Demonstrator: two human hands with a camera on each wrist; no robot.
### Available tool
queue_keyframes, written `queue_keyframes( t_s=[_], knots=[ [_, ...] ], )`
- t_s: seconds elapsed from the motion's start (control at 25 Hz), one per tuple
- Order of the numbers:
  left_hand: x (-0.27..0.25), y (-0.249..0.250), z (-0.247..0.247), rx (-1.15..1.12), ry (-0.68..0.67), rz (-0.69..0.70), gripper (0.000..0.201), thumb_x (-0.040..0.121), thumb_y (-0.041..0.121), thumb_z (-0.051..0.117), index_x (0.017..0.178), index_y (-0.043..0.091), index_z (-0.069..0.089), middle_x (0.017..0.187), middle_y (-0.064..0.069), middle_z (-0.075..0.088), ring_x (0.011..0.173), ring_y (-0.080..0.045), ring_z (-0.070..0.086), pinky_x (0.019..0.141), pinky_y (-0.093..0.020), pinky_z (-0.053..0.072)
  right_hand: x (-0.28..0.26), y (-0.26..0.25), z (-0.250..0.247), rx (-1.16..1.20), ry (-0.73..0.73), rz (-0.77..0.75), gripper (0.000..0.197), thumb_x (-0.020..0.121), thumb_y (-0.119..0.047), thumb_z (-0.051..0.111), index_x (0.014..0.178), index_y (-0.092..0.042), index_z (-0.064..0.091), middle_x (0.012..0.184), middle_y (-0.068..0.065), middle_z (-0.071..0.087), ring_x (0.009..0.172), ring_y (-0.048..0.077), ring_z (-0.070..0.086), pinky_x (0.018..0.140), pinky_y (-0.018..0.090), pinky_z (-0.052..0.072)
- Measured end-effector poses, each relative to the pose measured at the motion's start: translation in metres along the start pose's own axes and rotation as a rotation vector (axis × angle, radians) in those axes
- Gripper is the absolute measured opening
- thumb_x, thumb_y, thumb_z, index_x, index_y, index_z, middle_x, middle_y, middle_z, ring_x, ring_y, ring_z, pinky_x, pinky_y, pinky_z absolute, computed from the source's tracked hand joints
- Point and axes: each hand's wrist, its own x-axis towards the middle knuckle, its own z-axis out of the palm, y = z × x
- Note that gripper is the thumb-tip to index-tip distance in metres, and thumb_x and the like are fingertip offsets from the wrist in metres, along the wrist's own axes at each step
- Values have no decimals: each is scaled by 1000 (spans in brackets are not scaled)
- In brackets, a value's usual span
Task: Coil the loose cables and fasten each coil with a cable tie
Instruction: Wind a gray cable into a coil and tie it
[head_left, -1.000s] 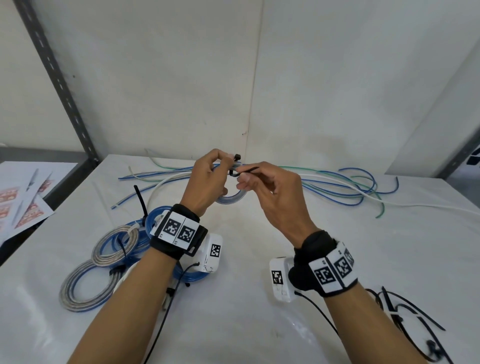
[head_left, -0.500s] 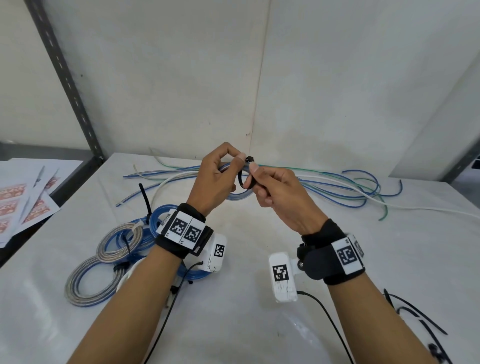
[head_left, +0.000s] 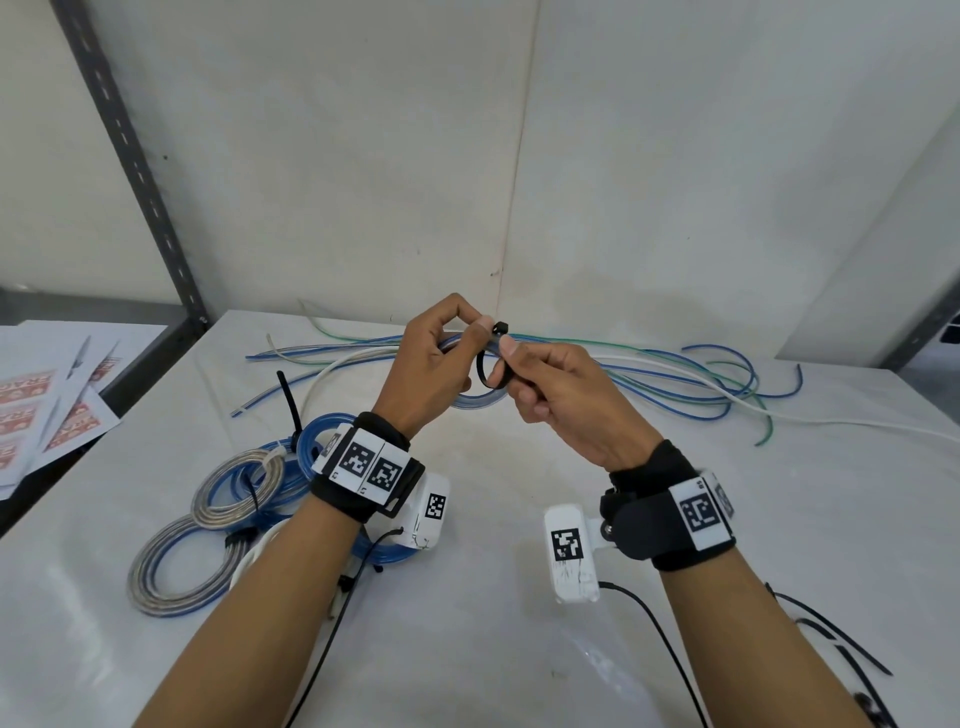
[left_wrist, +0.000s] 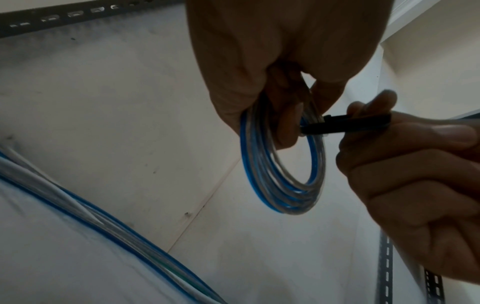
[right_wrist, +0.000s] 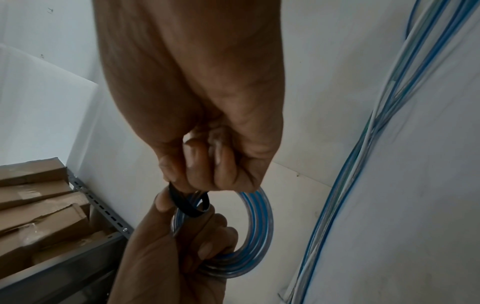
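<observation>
Left hand (head_left: 434, 364) gripping a small blue-and-clear coil (left_wrist: 283, 174), thumb and forefinger pinched on its top above the middle of the table (head_left: 519, 649), coil hanging as an upright ring clear of the surface. Right hand (head_left: 550, 395) just beside it, pinching a black cable tie (head_left: 485, 371) already looped round the strands, head (head_left: 500, 328) uppermost between the two thumbs.

Left to right on the table: printed sheets (head_left: 47, 405) off the left edge; finished coils (head_left: 223, 499) near the front left, each bound, one tie tail standing upright; both hands at centre; loose cables (head_left: 675, 384) strewn along the back edge toward the right corner; spare ties (head_left: 831, 644) at the front right.

Step in hand, by the look of it: fastening this coil. Loop not yet snug, so next move likely needs a steady pull on the tail while holding the head still, keeping strands bunched.

Tie's loop lying across the strands, long axis roughly vertical in the head view, head pointing up toward the back wall. Loose cables running lengthwise left to right.
</observation>
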Motion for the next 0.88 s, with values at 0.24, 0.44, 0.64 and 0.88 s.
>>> queue_keyframes(
  t_s=[0.24,0.44,0.64,0.88],
  knots=[
    [-2,2,0,21,-21,29,12,102,21,58,92,18,64,77,-18,66,54,-25,40,49,-41,40,0,-3,-3,-17,-4,4,44,106,-36,48,77,-9,68,57,1,36,51,11,27,51,18,28],
    [-4,3,2,53,-23,95,14,102,20,59,92,13,66,63,-8,61,53,-28,43,50,-46,41,1,-4,5,42,102,-7,43,105,-33,51,73,-9,66,53,-2,35,48,9,28,50,18,25],
    [-2,2,3,15,-11,78,15,102,20,60,92,11,66,69,-11,68,54,-23,42,49,-42,40,6,-1,9,-118,416,-106,34,95,-35,70,84,-2,68,56,-5,54,48,7,46,51,18,36],
    [-4,2,5,-61,-62,16,24,102,19,59,87,1,57,57,-3,55,52,-24,35,52,-34,38,11,-8,6,-128,451,-246,8,93,-10,71,92,-4,76,81,2,75,72,5,69,71,15,51]
  ],
)
